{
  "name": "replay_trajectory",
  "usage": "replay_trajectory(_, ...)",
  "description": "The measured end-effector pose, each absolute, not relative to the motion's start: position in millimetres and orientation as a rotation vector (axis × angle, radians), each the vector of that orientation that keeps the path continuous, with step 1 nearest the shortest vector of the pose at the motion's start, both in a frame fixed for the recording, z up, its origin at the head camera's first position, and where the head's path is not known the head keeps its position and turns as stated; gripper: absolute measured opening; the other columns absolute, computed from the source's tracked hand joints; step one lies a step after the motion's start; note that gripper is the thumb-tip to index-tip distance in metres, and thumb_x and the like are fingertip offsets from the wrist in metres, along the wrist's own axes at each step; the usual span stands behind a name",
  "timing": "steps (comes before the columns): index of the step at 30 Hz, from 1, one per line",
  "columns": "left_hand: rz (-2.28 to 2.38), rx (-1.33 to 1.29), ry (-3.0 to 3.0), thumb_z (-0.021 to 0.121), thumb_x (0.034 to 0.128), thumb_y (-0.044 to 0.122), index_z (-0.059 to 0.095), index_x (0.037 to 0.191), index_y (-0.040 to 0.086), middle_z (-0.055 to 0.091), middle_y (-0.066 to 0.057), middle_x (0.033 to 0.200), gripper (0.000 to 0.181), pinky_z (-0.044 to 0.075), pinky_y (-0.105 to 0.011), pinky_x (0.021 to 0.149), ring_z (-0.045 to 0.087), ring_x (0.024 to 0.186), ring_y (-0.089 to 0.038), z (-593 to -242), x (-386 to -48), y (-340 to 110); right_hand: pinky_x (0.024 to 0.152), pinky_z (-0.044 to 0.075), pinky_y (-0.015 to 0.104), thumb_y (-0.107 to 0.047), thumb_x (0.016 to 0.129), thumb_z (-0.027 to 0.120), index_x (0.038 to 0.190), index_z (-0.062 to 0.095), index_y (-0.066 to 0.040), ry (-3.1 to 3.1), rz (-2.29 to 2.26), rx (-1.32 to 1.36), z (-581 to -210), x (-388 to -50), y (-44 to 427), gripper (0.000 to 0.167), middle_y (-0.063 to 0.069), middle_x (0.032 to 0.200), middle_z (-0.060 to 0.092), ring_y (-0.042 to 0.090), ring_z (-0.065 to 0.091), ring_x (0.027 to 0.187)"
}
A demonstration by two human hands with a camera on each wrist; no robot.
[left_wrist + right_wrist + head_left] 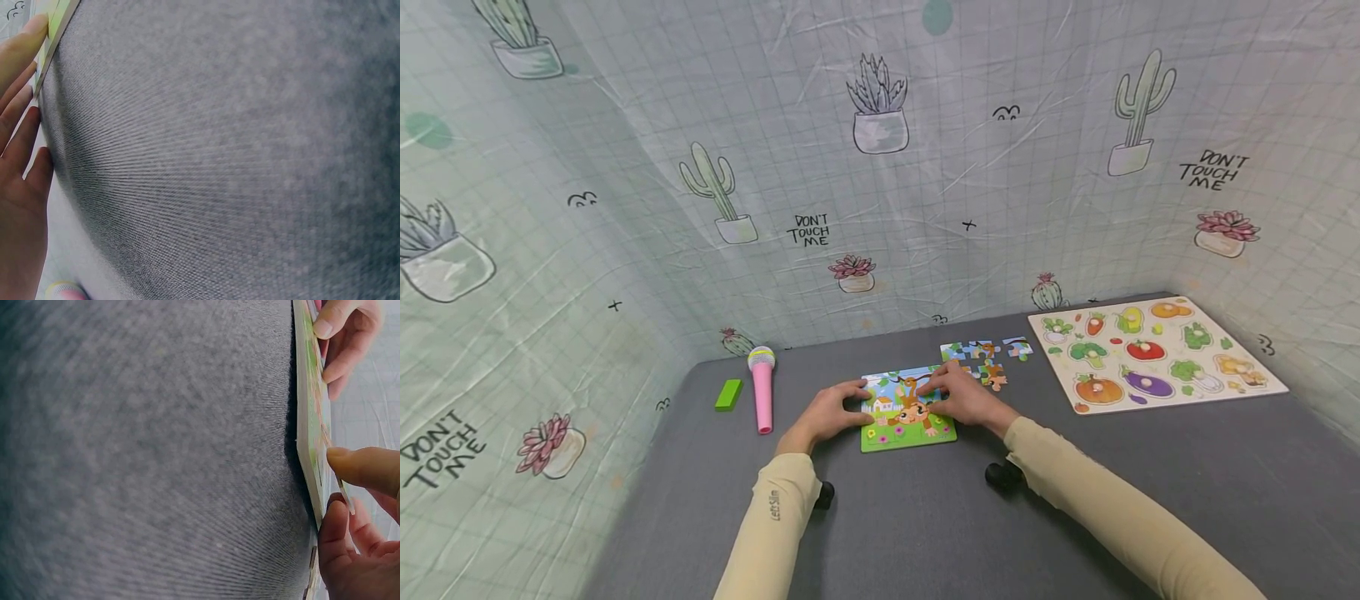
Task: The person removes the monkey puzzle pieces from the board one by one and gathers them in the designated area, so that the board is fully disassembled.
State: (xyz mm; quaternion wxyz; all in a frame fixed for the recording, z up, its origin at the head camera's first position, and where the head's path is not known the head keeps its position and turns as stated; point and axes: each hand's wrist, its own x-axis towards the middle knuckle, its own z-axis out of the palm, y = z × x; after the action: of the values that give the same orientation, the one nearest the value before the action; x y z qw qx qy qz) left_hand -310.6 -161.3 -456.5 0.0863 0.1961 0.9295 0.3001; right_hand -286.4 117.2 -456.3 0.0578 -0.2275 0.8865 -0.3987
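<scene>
Monkey jigsaw board (897, 425) lies on our grey bench (895, 533), between our two hands. Furthest to the board's left we see a bright green block (728, 395), and nearer to the board a pink toy microphone (763, 396), its yellow-banded head pointing away from us. At the board's left edge we rest our left hand (829, 412), its fingers parted and fairly straight, touching the edge. Over the board's right side we reach with our right hand (964, 396), its thumb and fingers nearly closed, pinching a thin jigsaw piece (347, 499) at a tilt; we cannot tell whether that piece touches the board. Beyond the board's far right corner we have loose jigsaw pieces (992, 377). Well to the board's right lies our vegetable knob puzzle (1112, 365), with tomato, eggplant and pumpkin pictures.
</scene>
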Motion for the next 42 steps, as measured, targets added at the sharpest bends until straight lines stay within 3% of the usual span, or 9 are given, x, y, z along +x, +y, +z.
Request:
replay_trajectory(7, 0.887, 0.559, 2.764, 0.081, 0.0816, 0.027, 0.07, 0.121, 0.013, 0.049, -0.001, 0.147, 0.044, 0.029, -0.046, 0.114, 0.038, 0.14, -0.026, -457.9, -311.3, -161.2, 0.086, 0.051, 0.045, -0.003, 0.089, 0.068, 0.116, 0.072, -0.004, 2.701, -1.238, -0.672, -456.7, -288.2, 119.9, 0.027, 0.015, 0.12, 0.06, 0.036, 0.058, 0.106)
replay_trajectory(11, 0.877, 0.573, 2.772, 0.08, 0.0816, 0.027, 0.07, 0.121, 0.013, 0.05, -0.002, 0.146, 0.043, 0.03, -0.048, 0.114, 0.038, 0.139, -0.028, -458.2, -311.3, -161.5, 0.072, 0.045, 0.037, -0.005, 0.089, 0.069, 0.116, 0.072, -0.006, 2.712, -1.235, -0.628, -457.5, -289.9, 119.4, 0.028, 0.009, 0.099, 0.066, 0.027, 0.057, 0.084)
replay_trajectory(14, 0.875, 0.567, 2.771, 0.08, 0.0815, 0.028, 0.07, 0.121, 0.014, 0.05, -0.001, 0.146, 0.044, 0.029, -0.047, 0.114, 0.038, 0.139, -0.027, -458.4, -311.4, -161.7, 0.067, 0.04, 0.036, -0.004, 0.089, 0.068, 0.116, 0.072, -0.005, 2.704, -1.243, -0.609, -458.0, -290.7, 120.5, 0.027, 0.008, 0.096, 0.065, 0.021, 0.049, 0.075)
replay_trajectory(16, 0.876, 0.563, 2.767, 0.08, 0.0816, 0.029, 0.07, 0.121, 0.014, 0.05, 0.0, 0.146, 0.044, 0.029, -0.046, 0.114, 0.038, 0.14, -0.026, -458.5, -311.6, -161.8, 0.07, 0.043, 0.035, -0.004, 0.089, 0.068, 0.115, 0.072, -0.006, 2.7, -1.249, -0.588, -458.7, -291.0, 121.5, 0.027, 0.007, 0.105, 0.066, 0.017, 0.05, 0.078)
replay_trajectory(23, 0.903, 0.577, 2.762, 0.08, 0.0819, 0.028, 0.07, 0.121, 0.013, 0.05, -0.002, 0.146, 0.043, 0.03, -0.048, 0.114, 0.038, 0.139, -0.028, -459.1, -311.9, -162.2, 0.071, 0.043, 0.037, -0.007, 0.091, 0.067, 0.117, 0.07, -0.006, 2.638, -1.337, -0.512, -457.9, -289.8, 126.9, 0.026, 0.012, 0.121, 0.063, 0.019, 0.053, 0.084)
replay_trajectory(31, 0.92, 0.569, 2.76, 0.08, 0.0817, 0.029, 0.07, 0.122, 0.014, 0.049, 0.001, 0.147, 0.044, 0.029, -0.046, 0.114, 0.038, 0.14, -0.025, -460.9, -311.4, -163.4, 0.078, 0.049, 0.039, -0.012, 0.092, 0.068, 0.115, 0.071, -0.008, 2.649, -1.406, -0.449, -455.1, -285.4, 139.3, 0.023, 0.012, 0.119, 0.064, 0.024, 0.059, 0.097)
replay_trajectory(42, 0.968, 0.626, 2.754, 0.08, 0.0822, 0.027, 0.07, 0.121, 0.013, 0.05, 0.0, 0.146, 0.043, 0.03, -0.046, 0.114, 0.038, 0.14, -0.026, -463.0, -310.4, -165.7, 0.082, 0.052, 0.043, -0.014, 0.095, 0.064, 0.123, 0.066, -0.003, 2.651, -1.529, -0.284, -447.6, -280.7, 173.9, 0.03, 0.021, 0.134, 0.055, 0.035, 0.058, 0.108)
